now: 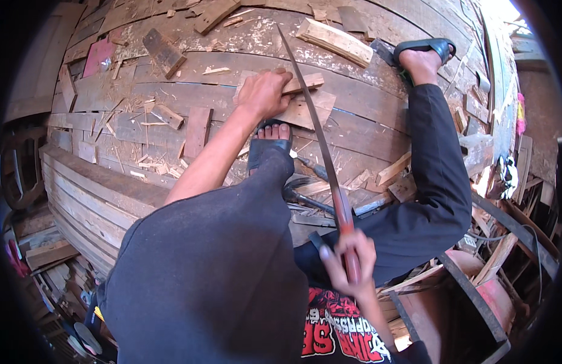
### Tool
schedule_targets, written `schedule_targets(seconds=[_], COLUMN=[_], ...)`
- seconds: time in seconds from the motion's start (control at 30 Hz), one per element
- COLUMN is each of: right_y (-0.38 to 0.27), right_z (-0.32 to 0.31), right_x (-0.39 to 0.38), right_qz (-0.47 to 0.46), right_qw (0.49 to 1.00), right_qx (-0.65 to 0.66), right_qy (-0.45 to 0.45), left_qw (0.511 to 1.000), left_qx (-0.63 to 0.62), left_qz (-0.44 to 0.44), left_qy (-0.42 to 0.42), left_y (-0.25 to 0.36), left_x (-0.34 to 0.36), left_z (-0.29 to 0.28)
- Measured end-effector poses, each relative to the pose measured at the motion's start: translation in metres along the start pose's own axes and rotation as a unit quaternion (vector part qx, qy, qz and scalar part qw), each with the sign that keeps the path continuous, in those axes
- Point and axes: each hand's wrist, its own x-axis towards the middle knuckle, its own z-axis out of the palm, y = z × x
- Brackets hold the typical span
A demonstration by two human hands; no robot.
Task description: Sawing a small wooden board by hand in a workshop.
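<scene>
My right hand [354, 258] is wrapped around the reddish-brown handle of a machete [325, 155], low in front of my shirt. The long, slightly curved blade points away from me and passes over a small strip of wood [310, 81]. My left hand [264, 94] grips this strip, its fingers curled around the near end. Whether the blade touches the strip, I cannot tell. Under the strip lies a flat wooden board [320, 110], beside my sandaled left foot [272, 141].
Wood chips and offcuts litter the plank floor [360, 130]. A dark-handled hammer [311, 201] lies between my legs. Stacked beams [90, 200] stand at the left. A thick wood block [334, 42] lies farther off, near my outstretched right leg [437, 145]. A metal-edged frame [469, 291] is at lower right.
</scene>
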Motion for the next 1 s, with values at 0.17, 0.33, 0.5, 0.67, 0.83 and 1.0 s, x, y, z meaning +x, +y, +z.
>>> schedule_targets(seconds=[0.17, 0.33, 0.5, 0.67, 0.83, 1.0], right_y=[0.047, 0.021, 0.058, 0.043, 0.050, 0.059], right_z=[0.055, 0.002, 0.017, 0.041, 0.035, 0.055], right_x=[0.092, -0.017, 0.054, 0.063, 0.036, 0.093], right_qz=[0.040, 0.077, 0.011, 0.038, -0.014, 0.052], right_qw=[0.993, 0.995, 0.995, 0.996, 0.998, 0.994], right_qx=[0.106, 0.057, 0.093, 0.077, 0.054, 0.093], right_qy=[-0.023, -0.026, 0.024, 0.015, 0.025, -0.012], left_qw=[0.999, 1.000, 1.000, 1.000, 0.999, 0.999], left_qx=[0.023, 0.009, 0.017, 0.015, 0.029, 0.033], left_qz=[-0.034, -0.004, 0.001, -0.009, -0.019, -0.009], left_qy=[-0.010, -0.001, 0.020, -0.020, -0.010, 0.005], left_y=[-0.038, -0.013, -0.012, -0.013, -0.012, -0.024], left_x=[-0.023, -0.006, -0.013, -0.010, -0.013, -0.016], left_z=[0.000, 0.006, 0.005, 0.001, -0.001, 0.004])
